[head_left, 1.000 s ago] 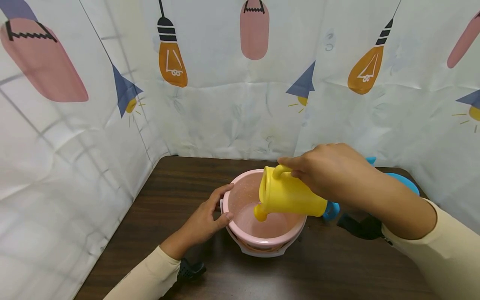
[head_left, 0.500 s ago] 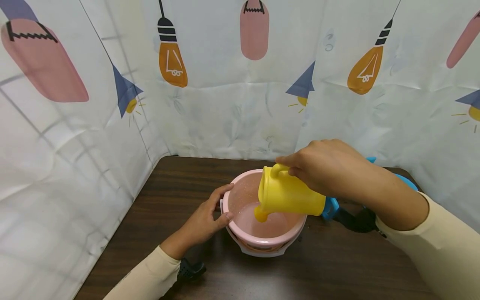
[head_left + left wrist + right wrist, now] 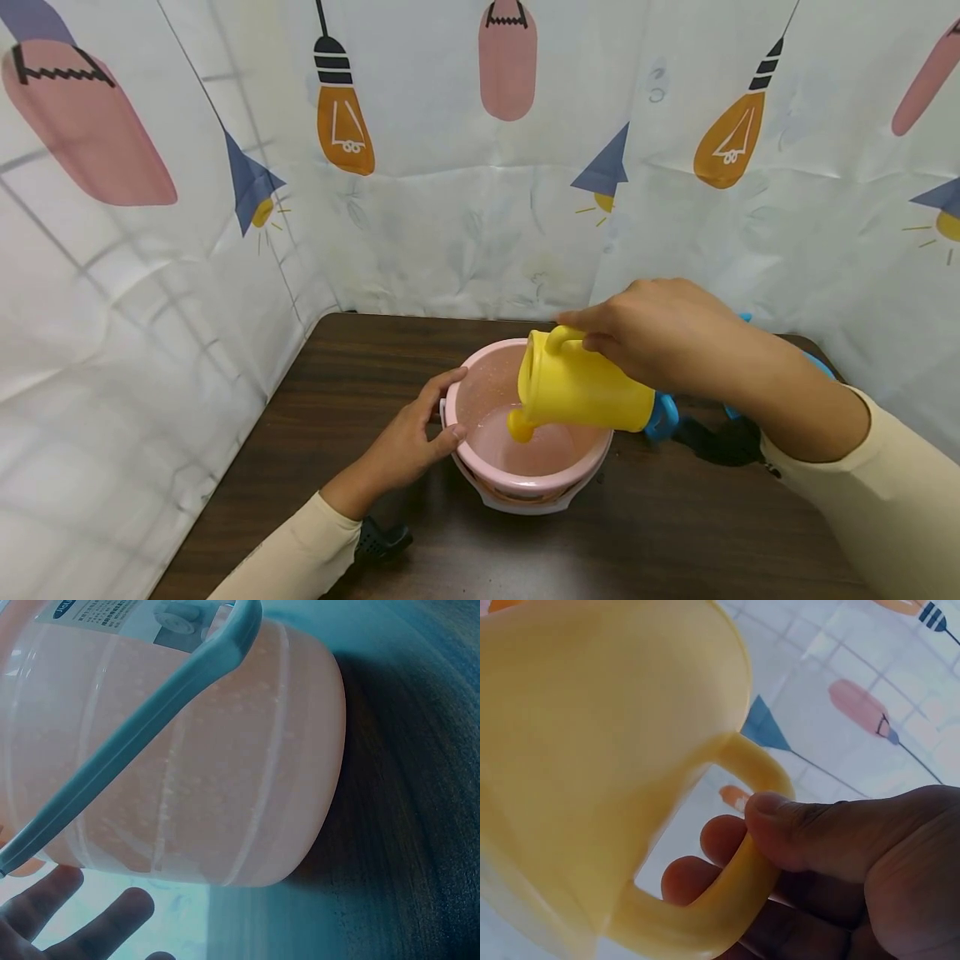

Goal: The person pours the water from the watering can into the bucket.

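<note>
A pink bucket (image 3: 525, 482) with a pale carry handle (image 3: 127, 742) stands on the dark wooden table. My left hand (image 3: 405, 437) holds its left rim, thumb on the near side and fingers further back. The left wrist view shows those fingers (image 3: 112, 922) spread beside the bucket's wall. Over the bucket's mouth, my right hand (image 3: 652, 333) grips a yellow watering can (image 3: 588, 387) by its loop handle (image 3: 742, 892), thumb opposite the curled fingers. The can lies tipped on its side, its round spout head (image 3: 520, 425) pointing down into the bucket. Small drops speckle the bucket's inner wall.
Blue objects (image 3: 819, 365) stand at the table's back right, mostly hidden by the right forearm. A blue loop-shaped piece (image 3: 662, 417) shows beside the can's base. Patterned white cloth (image 3: 465, 217) hangs behind and to the left of the table (image 3: 360, 350).
The right hand and the can have risen slightly, with the forearm shifting a little. The left hand and the bucket stay where they were.
</note>
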`<state>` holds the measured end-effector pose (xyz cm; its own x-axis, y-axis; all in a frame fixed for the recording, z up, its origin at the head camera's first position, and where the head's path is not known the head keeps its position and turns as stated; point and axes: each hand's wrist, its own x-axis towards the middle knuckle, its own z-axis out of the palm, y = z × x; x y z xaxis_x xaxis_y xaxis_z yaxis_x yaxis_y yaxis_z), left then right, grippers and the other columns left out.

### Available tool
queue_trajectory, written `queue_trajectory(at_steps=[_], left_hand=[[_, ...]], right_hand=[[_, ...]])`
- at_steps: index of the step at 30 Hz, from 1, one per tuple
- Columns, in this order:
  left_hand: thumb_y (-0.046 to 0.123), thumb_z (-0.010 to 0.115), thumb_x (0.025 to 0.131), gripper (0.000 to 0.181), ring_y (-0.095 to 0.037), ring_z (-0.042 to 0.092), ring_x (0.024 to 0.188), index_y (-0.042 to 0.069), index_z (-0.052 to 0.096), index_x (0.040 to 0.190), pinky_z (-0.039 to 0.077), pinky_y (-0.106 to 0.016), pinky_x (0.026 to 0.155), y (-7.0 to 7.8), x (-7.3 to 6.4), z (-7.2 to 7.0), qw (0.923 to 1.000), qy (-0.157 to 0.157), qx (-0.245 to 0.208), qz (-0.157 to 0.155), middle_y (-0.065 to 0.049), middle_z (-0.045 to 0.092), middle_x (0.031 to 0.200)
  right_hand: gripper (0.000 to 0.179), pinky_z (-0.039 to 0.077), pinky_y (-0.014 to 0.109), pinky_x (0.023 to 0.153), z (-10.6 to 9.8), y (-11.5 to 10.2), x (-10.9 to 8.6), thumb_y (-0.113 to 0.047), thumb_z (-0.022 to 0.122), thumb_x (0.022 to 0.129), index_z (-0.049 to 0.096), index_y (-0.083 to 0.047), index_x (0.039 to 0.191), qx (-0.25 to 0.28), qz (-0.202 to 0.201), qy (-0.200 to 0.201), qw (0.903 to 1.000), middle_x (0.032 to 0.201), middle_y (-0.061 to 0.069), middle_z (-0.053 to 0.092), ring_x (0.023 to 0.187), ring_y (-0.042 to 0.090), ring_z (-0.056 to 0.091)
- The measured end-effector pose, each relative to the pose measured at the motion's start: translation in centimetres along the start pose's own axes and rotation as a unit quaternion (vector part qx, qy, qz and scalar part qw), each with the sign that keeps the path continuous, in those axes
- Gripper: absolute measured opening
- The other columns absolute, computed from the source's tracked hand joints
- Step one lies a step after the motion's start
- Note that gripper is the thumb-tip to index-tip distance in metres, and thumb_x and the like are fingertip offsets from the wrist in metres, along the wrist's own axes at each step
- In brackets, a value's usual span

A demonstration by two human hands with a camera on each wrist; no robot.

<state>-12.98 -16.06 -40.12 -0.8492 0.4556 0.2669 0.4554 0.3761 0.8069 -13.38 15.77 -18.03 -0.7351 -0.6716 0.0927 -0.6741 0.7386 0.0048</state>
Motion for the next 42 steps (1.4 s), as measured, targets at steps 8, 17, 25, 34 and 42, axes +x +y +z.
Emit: queue_trajectory(at_steps=[8, 17, 25, 34, 42], left_hand=[[0.045, 0.06, 0.099, 0.07, -0.023, 0.063, 0.113, 0.028, 0.029, 0.16, 0.052, -0.045, 0.094, -0.1, 0.2, 0.0, 0.9999, -0.001, 0.007, 0.011, -0.008, 0.054, 0.142], [0.043, 0.061, 0.099, 0.07, -0.023, 0.063, 0.111, 0.03, 0.028, 0.16, 0.053, -0.048, 0.09, 0.0, 0.3, -0.1, 1.0, -0.003, 0.008, 0.003, -0.008, 0.053, 0.141], [0.043, 0.06, 0.099, 0.07, -0.023, 0.063, 0.112, 0.029, 0.029, 0.16, 0.052, -0.045, 0.091, 0.0, 0.3, -0.1, 0.9999, -0.002, 0.012, 0.006, -0.009, 0.053, 0.141], [0.043, 0.06, 0.099, 0.07, -0.022, 0.062, 0.112, 0.029, 0.029, 0.16, 0.051, -0.052, 0.091, -0.1, 0.2, -0.1, 0.9999, 0.001, 0.015, 0.004, -0.008, 0.053, 0.141], [0.045, 0.06, 0.099, 0.07, -0.021, 0.063, 0.11, 0.029, 0.028, 0.16, 0.052, -0.048, 0.09, -0.2, 0.1, 0.0, 0.9998, 0.001, 0.017, 0.013, -0.007, 0.054, 0.139]], right_hand=[[0.04, 0.042, 0.034, 0.056, 0.6, 1.7, -2.0, -0.019, 0.074, 0.096, 0.07, -0.027, 0.135, 0.043, 0.014, 0.045, 0.998, 0.071, -0.014, 0.063, 0.059, 0.01, 0.048], [0.044, 0.037, 0.026, 0.05, 2.4, 4.4, -5.1, -0.012, 0.079, 0.091, 0.071, -0.015, 0.133, 0.093, 0.018, 0.129, 0.9871, 0.076, -0.015, 0.062, 0.052, 0.002, 0.036], [0.051, 0.032, 0.015, 0.049, 4.7, 6.7, -7.5, -0.001, 0.082, 0.083, 0.072, -0.012, 0.131, 0.111, -0.022, 0.223, 0.9682, 0.092, -0.007, 0.075, 0.055, -0.003, 0.04], [0.043, 0.029, 0.015, 0.046, 6.7, 7.8, -9.5, -0.013, 0.079, 0.09, 0.072, -0.016, 0.132, 0.125, 0.0, 0.27, 0.9546, 0.072, -0.016, 0.061, 0.049, -0.004, 0.031], [0.041, 0.036, 0.017, 0.05, 8.1, 7.9, -11.7, -0.004, 0.076, 0.092, 0.068, -0.001, 0.131, 0.128, 0.105, 0.227, 0.9598, 0.102, 0.013, 0.076, 0.069, -0.004, 0.059]])
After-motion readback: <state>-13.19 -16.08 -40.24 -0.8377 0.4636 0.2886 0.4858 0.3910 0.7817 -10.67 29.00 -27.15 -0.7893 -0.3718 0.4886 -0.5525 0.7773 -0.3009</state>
